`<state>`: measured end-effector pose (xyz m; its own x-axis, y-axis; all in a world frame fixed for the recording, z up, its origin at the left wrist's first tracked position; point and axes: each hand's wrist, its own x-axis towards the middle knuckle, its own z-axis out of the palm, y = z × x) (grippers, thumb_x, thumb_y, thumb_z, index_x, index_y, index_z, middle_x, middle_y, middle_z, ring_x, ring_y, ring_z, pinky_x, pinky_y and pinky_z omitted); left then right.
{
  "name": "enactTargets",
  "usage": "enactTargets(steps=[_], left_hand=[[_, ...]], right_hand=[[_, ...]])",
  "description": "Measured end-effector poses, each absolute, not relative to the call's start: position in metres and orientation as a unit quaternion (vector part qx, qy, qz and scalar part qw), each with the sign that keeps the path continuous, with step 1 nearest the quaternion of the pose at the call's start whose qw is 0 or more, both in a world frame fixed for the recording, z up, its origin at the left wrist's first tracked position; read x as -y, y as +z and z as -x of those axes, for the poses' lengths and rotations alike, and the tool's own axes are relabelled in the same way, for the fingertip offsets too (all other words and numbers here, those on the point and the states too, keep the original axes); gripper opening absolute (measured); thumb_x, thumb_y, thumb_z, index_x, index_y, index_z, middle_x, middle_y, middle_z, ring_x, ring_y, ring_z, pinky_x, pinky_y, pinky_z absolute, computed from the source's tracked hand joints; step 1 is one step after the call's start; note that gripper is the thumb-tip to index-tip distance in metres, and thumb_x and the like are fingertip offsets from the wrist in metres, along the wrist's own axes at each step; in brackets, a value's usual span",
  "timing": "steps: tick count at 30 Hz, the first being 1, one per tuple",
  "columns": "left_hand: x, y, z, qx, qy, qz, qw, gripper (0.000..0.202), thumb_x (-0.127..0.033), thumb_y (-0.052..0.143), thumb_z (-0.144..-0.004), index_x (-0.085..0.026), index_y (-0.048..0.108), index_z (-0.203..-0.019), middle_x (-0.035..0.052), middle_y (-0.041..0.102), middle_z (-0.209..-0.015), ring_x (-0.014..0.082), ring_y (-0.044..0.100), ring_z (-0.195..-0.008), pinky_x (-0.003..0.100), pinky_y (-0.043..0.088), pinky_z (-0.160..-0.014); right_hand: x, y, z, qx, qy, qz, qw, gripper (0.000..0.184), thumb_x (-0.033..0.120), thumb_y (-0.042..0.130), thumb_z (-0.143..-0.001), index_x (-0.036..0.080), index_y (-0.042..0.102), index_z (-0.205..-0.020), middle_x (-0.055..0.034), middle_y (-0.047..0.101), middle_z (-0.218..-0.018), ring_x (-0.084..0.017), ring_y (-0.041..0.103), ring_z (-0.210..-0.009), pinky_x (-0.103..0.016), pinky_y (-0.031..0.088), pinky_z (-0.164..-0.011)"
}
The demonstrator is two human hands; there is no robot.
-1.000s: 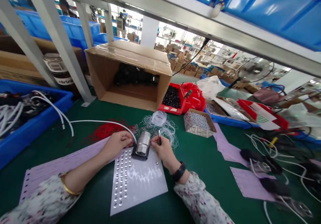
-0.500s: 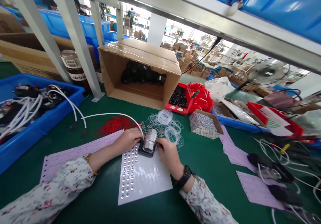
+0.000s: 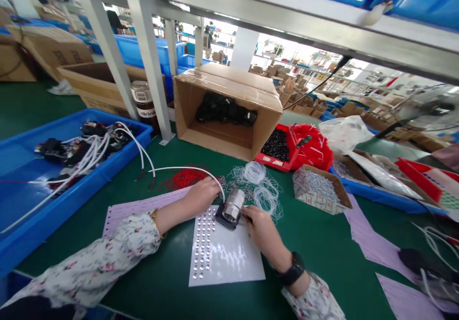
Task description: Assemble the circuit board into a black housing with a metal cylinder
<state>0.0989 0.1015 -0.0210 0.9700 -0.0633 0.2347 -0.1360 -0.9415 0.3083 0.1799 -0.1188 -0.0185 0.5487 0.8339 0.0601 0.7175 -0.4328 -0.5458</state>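
Observation:
A silver metal cylinder with a hex-shaped end (image 3: pixel 234 204) sits on a square black base (image 3: pixel 225 220), upon a white sheet (image 3: pixel 236 258) with rows of small clear round dots. A white cable (image 3: pixel 190 168) arcs from the base toward the left. My left hand (image 3: pixel 205 197) is closed beside the cable, its fingertips at a scatter of small screws (image 3: pixel 244 190); what they pinch is hidden. On the other side, my right hand (image 3: pixel 261 225) is closed against the base's right edge, with a small dark thing at its fingertips that I cannot make out.
Red wires (image 3: pixel 182 176) and coiled clear tubing (image 3: pixel 255 173) lie behind the hands. Beyond stand a cardboard box (image 3: pixel 229 141) and red bin (image 3: pixel 277 163). A small box of metal parts (image 3: pixel 319 186) is at right, a blue tray (image 3: pixel 82 196) at left. A metal shelf beam (image 3: pixel 272 16) crosses overhead.
The view has turned left, so everything sits farther right. My left hand has moved slightly away from the base toward the screws. My right hand stays at the base's edge.

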Motion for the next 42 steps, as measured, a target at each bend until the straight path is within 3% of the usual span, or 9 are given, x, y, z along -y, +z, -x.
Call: enactTargets(steps=[3, 8, 18, 26, 29, 32, 34, 38, 42], left_hand=[[-0.101, -0.021, -0.103, 0.057, 0.086, -0.986, 0.13, 0.012, -0.012, 0.058, -0.081, -0.014, 0.061, -0.092, 0.0091, 0.06, -0.097, 0.0239, 0.051, -0.097, 0.034, 0.042, -0.087], [-0.097, -0.02, -0.112, 0.036, 0.062, -0.992, 0.101, 0.006, -0.012, 0.053, -0.083, -0.013, 0.059, -0.083, 0.0098, 0.059, -0.088, 0.0242, 0.054, -0.09, 0.035, 0.044, -0.082], [-0.097, -0.016, -0.112, -0.007, 0.055, -0.991, 0.122, 0.016, -0.007, 0.044, -0.083, -0.013, 0.058, -0.082, 0.0089, 0.059, -0.084, 0.0226, 0.056, -0.085, 0.032, 0.045, -0.077], [-0.101, -0.024, -0.112, -0.002, 0.062, -0.984, 0.168, 0.015, -0.01, 0.058, -0.077, -0.016, 0.056, -0.091, 0.008, 0.058, -0.097, 0.0233, 0.054, -0.095, 0.031, 0.044, -0.081], [-0.103, -0.026, -0.114, 0.001, 0.042, -0.982, 0.183, 0.007, -0.01, 0.058, -0.075, -0.017, 0.058, -0.076, 0.0054, 0.059, -0.086, 0.0224, 0.056, -0.09, 0.029, 0.045, -0.077], [-0.103, -0.027, -0.117, -0.002, 0.031, -0.98, 0.196, 0.01, -0.009, 0.054, -0.076, -0.016, 0.057, -0.07, 0.0049, 0.058, -0.078, 0.0216, 0.056, -0.083, 0.028, 0.044, -0.072], [-0.102, -0.028, -0.117, -0.002, 0.034, -0.978, 0.204, 0.011, -0.008, 0.052, -0.076, -0.016, 0.057, -0.071, 0.0059, 0.058, -0.079, 0.0222, 0.056, -0.083, 0.029, 0.044, -0.073], [-0.102, -0.029, -0.113, -0.013, 0.063, -0.972, 0.228, 0.014, -0.006, 0.045, -0.08, -0.015, 0.056, -0.079, 0.0073, 0.058, -0.087, 0.022, 0.054, -0.089, 0.031, 0.042, -0.079], [-0.107, -0.026, -0.1, -0.061, 0.086, -0.96, 0.257, 0.012, -0.009, 0.044, -0.085, -0.015, 0.054, -0.082, 0.0049, 0.06, -0.082, 0.0186, 0.057, -0.078, 0.028, 0.043, -0.072]], right_hand=[[0.117, -0.017, -0.192, 0.444, 0.11, 0.862, 0.22, 0.032, 0.006, 0.044, -0.083, 0.021, 0.063, -0.104, -0.005, 0.062, -0.093, -0.018, 0.06, -0.083, -0.025, 0.042, -0.072], [0.091, -0.019, -0.222, 0.389, 0.095, 0.896, 0.19, 0.009, 0.013, 0.058, -0.077, 0.015, 0.062, -0.085, -0.0074, 0.061, -0.085, -0.022, 0.058, -0.08, -0.027, 0.039, -0.066], [0.069, -0.021, -0.225, 0.364, 0.107, 0.901, 0.209, 0.017, 0.001, 0.051, -0.072, 0.016, 0.057, -0.077, -0.0086, 0.061, -0.085, -0.021, 0.057, -0.08, -0.027, 0.036, -0.066], [0.098, 0.009, -0.202, 0.29, 0.098, 0.864, 0.4, 0.006, 0.019, 0.048, -0.079, 0.016, 0.053, -0.082, -0.0001, 0.051, -0.068, -0.013, 0.047, -0.057, -0.023, 0.037, -0.054], [0.121, 0.006, -0.165, 0.18, 0.222, 0.775, 0.563, 0.024, 0.038, 0.047, -0.081, 0.016, 0.05, -0.089, 0.0081, 0.031, -0.054, -0.008, 0.024, -0.04, -0.019, 0.022, -0.037], [0.13, -0.006, -0.132, 0.061, 0.328, 0.649, 0.684, 0.031, 0.043, 0.058, -0.072, 0.017, 0.049, -0.087, 0.0111, 0.02, -0.053, -0.006, 0.011, -0.04, -0.019, 0.011, -0.036], [0.128, -0.015, -0.118, 0.07, 0.26, 0.691, 0.671, 0.028, 0.041, 0.058, -0.071, 0.017, 0.05, -0.085, 0.0088, 0.029, -0.056, -0.006, 0.018, -0.041, -0.02, 0.015, -0.038], [0.117, -0.029, -0.109, 0.198, 0.064, 0.817, 0.538, 0.01, 0.028, 0.05, -0.075, 0.018, 0.052, -0.074, 0.0029, 0.044, -0.062, -0.011, 0.038, -0.051, -0.023, 0.029, -0.049], [0.111, -0.037, -0.108, 0.275, 0.006, 0.84, 0.467, 0.013, 0.018, 0.041, -0.081, 0.019, 0.051, -0.072, 0.0004, 0.051, -0.067, -0.014, 0.047, -0.059, -0.024, 0.033, -0.056]])
